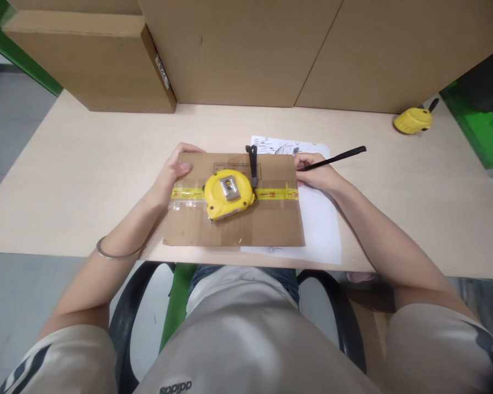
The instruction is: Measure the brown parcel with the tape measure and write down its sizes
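Note:
A small, flat cardboard box (271,227) with yellow printed tape lies before me, partly over a white sheet of paper (321,224). On top of the box rests a yellow tape measure (219,200) with a metal clip and a black wrist strap (253,164). My left hand (178,169) grips the box's left edge, its thumb on the top face and the other fingers partly hidden. My right hand (312,171) is closed around a black pen (340,157) beside the box's right edge, over the paper. The pen's tip is hidden.
Large cardboard boxes (238,54) stand along the back of the table (414,219), with a smaller carton (86,65) at the back left. A second yellow tape measure (413,120) sits at the back right. Dark marks show on the paper's far part.

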`<control>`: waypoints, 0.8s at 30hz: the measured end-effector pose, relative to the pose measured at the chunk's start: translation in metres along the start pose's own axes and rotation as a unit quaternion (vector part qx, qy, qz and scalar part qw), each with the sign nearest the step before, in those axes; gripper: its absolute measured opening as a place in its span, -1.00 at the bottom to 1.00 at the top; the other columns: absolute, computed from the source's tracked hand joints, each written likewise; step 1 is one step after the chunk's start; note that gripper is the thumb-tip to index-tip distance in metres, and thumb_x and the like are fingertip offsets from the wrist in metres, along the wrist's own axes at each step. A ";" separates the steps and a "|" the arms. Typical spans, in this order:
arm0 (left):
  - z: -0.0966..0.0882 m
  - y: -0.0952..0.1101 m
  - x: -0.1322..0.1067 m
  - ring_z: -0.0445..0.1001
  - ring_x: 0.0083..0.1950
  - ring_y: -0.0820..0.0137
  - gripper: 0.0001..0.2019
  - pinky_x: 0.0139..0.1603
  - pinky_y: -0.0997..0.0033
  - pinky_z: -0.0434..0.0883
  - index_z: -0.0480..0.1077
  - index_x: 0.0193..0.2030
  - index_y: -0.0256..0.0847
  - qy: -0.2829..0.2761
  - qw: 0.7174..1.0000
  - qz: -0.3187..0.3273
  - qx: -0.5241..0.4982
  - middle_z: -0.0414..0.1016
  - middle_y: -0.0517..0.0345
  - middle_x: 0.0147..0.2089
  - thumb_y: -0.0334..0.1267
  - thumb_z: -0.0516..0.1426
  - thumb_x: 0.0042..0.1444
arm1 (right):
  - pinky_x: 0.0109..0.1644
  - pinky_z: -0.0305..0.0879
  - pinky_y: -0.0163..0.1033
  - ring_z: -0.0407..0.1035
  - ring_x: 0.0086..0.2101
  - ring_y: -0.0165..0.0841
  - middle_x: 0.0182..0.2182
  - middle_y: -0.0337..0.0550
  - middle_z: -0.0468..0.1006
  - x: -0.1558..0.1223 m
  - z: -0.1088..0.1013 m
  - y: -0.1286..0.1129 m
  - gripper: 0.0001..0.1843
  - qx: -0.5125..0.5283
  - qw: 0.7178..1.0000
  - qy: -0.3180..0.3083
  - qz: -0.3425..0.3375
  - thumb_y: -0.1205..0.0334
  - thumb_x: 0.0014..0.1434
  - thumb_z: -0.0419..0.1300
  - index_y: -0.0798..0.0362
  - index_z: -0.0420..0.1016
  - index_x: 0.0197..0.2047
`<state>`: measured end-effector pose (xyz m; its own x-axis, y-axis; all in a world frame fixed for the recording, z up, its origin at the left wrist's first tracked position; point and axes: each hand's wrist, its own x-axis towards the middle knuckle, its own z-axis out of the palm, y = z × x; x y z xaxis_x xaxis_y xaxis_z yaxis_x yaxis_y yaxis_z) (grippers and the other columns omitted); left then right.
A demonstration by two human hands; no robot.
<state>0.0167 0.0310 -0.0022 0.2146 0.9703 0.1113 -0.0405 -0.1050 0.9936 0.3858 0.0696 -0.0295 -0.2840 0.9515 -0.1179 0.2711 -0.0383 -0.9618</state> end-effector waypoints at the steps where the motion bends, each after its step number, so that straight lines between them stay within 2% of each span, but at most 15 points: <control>1: 0.000 0.000 0.000 0.46 -0.15 0.23 -0.59 -0.21 0.17 0.40 0.41 -0.06 -0.15 0.001 1.000 -0.002 -0.001 0.51 0.05 -0.10 -0.01 0.26 -0.01 | -0.65 0.23 -0.38 0.31 -0.67 -0.51 -0.69 -0.28 0.47 0.000 0.000 0.000 -0.46 0.001 1.000 -0.001 0.001 0.07 -0.27 0.65 0.01 0.33 -0.59; 8: -0.001 0.002 -0.001 0.45 -0.13 0.23 -0.55 -0.19 0.19 0.40 0.42 -0.05 -0.18 0.010 1.000 -0.011 0.004 0.51 0.04 -0.08 0.02 0.28 -0.04 | -0.65 0.25 -0.39 0.31 -0.68 -0.51 -0.70 -0.28 0.46 0.000 -0.001 0.000 -0.49 0.001 1.000 0.004 0.003 0.10 -0.24 0.64 0.01 0.34 -0.59; 14: -0.005 -0.004 -0.001 0.46 -0.14 0.22 -0.58 -0.18 0.15 0.40 0.39 -0.02 -0.11 -0.014 1.000 -0.003 0.021 0.50 0.06 -0.07 0.04 0.25 0.04 | -0.64 0.24 -0.38 0.31 -0.68 -0.50 -0.69 -0.27 0.47 0.000 -0.002 -0.001 -0.52 -0.004 1.000 0.007 0.007 0.13 -0.17 0.61 0.01 0.33 -0.56; 24: -0.004 0.000 -0.001 0.47 -0.15 0.24 -0.54 -0.19 0.19 0.42 0.42 -0.04 -0.14 0.007 0.999 -0.041 -0.005 0.52 0.08 -0.11 0.02 0.31 -0.05 | -0.65 0.22 -0.38 0.29 -0.69 -0.51 -0.71 -0.29 0.44 -0.001 -0.003 -0.002 -0.51 -0.009 1.000 0.006 0.008 0.12 -0.18 0.61 0.00 0.32 -0.58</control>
<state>0.0130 0.0312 -0.0024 0.2048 0.9784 0.0287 -0.0333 -0.0224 0.9992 0.3880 0.0701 -0.0270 -0.2692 0.9542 -0.1308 0.2921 -0.0485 -0.9551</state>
